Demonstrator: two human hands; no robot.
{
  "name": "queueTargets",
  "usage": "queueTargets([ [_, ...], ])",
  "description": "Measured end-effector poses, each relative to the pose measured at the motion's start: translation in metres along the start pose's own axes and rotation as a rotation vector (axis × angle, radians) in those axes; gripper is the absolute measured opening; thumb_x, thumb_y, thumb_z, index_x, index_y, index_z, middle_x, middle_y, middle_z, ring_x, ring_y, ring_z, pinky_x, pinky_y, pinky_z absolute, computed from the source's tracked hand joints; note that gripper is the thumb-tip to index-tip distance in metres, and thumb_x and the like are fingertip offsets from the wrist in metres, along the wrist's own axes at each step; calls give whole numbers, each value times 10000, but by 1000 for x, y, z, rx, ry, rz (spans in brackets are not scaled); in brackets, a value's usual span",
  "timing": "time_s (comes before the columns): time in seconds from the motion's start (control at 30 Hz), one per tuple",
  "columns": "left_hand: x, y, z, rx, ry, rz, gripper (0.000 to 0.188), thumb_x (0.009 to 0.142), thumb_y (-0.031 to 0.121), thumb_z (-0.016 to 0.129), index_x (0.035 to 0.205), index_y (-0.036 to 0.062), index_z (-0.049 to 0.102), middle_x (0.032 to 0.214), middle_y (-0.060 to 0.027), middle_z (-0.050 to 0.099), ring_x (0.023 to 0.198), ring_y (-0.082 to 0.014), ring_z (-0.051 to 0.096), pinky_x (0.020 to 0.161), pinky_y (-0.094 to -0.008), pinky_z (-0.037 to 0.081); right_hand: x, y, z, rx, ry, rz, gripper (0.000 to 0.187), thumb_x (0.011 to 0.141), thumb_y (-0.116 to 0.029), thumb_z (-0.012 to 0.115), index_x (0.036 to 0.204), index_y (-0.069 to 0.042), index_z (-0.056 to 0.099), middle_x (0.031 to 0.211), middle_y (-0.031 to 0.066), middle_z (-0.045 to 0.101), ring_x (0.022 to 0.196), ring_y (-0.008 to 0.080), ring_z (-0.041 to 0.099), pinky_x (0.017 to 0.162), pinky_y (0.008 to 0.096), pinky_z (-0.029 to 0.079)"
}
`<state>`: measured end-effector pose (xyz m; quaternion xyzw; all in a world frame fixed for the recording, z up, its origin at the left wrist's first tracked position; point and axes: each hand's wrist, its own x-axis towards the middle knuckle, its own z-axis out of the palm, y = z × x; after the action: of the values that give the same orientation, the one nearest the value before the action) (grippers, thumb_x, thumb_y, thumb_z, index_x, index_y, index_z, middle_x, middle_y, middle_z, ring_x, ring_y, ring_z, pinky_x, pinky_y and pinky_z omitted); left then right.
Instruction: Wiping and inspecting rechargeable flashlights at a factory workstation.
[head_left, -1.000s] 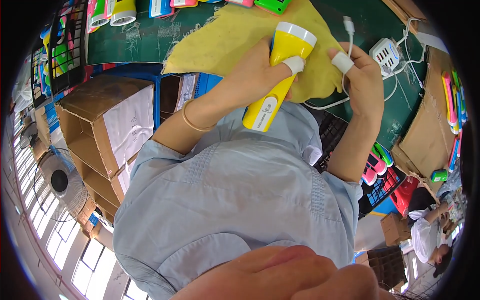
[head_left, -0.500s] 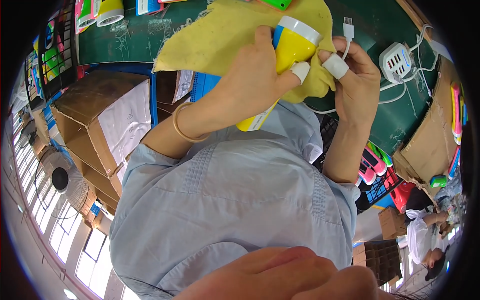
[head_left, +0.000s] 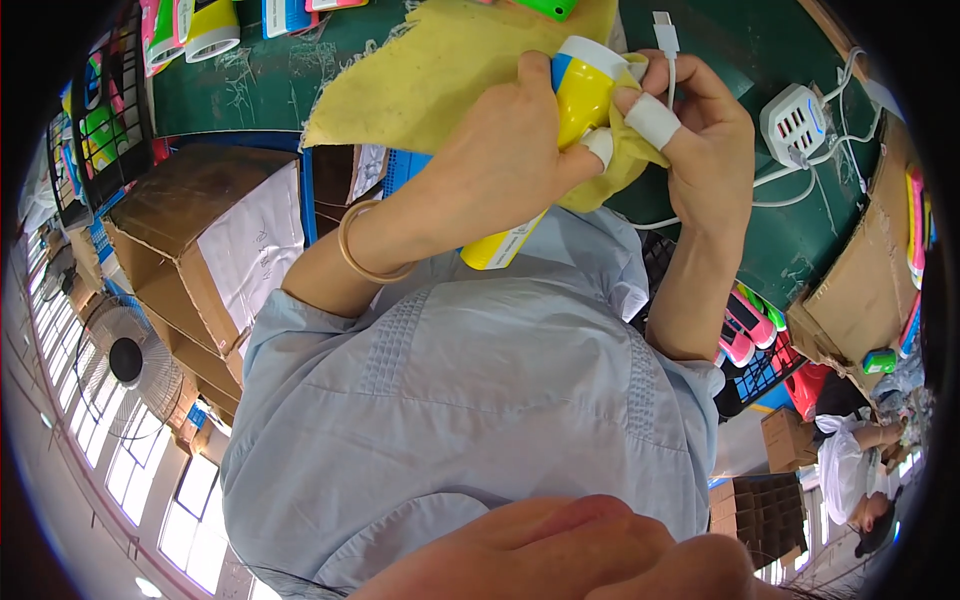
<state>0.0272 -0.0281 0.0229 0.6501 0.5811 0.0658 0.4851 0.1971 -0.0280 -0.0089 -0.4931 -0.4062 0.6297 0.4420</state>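
My left hand (head_left: 515,145) is closed round a yellow flashlight (head_left: 585,100) with a white head rim and a blue patch, tilted with its head up and to the right. White tape wraps the thumb. My right hand (head_left: 705,150), also with a taped thumb, pinches a bunched part of a yellow cloth (head_left: 400,85) against the flashlight's head. A white charging cable (head_left: 666,38) passes between the right fingers, its plug sticking up. Part of the cloth lies on the green table (head_left: 250,90) behind the left hand; the flashlight's middle is hidden by that hand.
A white multi-port charger (head_left: 793,125) with cables sits at the right. Other flashlights (head_left: 210,30) stand at the far left. Cardboard boxes (head_left: 190,225) and a fan (head_left: 127,360) are at the left. A black basket (head_left: 755,375) holds pink and green flashlights. A person (head_left: 850,465) is at the lower right.
My right hand has moved slightly left with the cloth, up against the flashlight's white rim. The cable plug has shifted left and up with it. The left hand keeps its hold.
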Motion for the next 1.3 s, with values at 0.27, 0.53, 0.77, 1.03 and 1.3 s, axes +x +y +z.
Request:
queueTargets([
  [0.27, 6, -11, -2, -156, 28, 113, 545, 730, 270, 601, 894, -209, 399, 694, -261, 531, 625, -381, 588, 556, -406, 481, 1, 7, -4, 141, -12, 10, 184, 745, 38, 669, 899, -1, 578, 872, 14, 569, 797, 82, 550, 733, 202, 449],
  [0.53, 9, -15, -2, -120, 28, 127, 572, 723, 292, 602, 920, -206, 403, 742, -270, 537, 680, -383, 588, 590, -411, 479, 2, 5, -1, 154, 9, 24, 178, 752, 32, 664, 912, 12, 588, 889, 26, 587, 800, 83, 562, 732, 203, 462],
  [0.77, 10, -18, -3, -82, 26, 160, 582, 726, 309, 596, 919, -208, 413, 769, -275, 529, 687, -383, 584, 600, -415, 476, 6, 1, -5, 140, -49, 31, 185, 766, 26, 659, 926, 2, 570, 890, 12, 561, 814, 84, 543, 747, 203, 449],
  [1.03, 9, -19, -2, -73, 34, 176, 598, 726, 324, 600, 915, -211, 411, 756, -267, 533, 689, -382, 586, 600, -415, 476, 8, 3, -11, 51, -31, 36, 192, 767, 45, 643, 937, 3, 563, 889, 6, 559, 822, 82, 550, 744, 204, 452],
  [1.3, 10, -19, -3, -84, 38, 175, 604, 726, 334, 607, 912, -207, 414, 762, -275, 538, 693, -380, 590, 598, -410, 479, 10, -1, -16, -14, -94, 17, 177, 775, 41, 632, 930, -7, 563, 886, 6, 564, 807, 74, 559, 728, 199, 452],
])
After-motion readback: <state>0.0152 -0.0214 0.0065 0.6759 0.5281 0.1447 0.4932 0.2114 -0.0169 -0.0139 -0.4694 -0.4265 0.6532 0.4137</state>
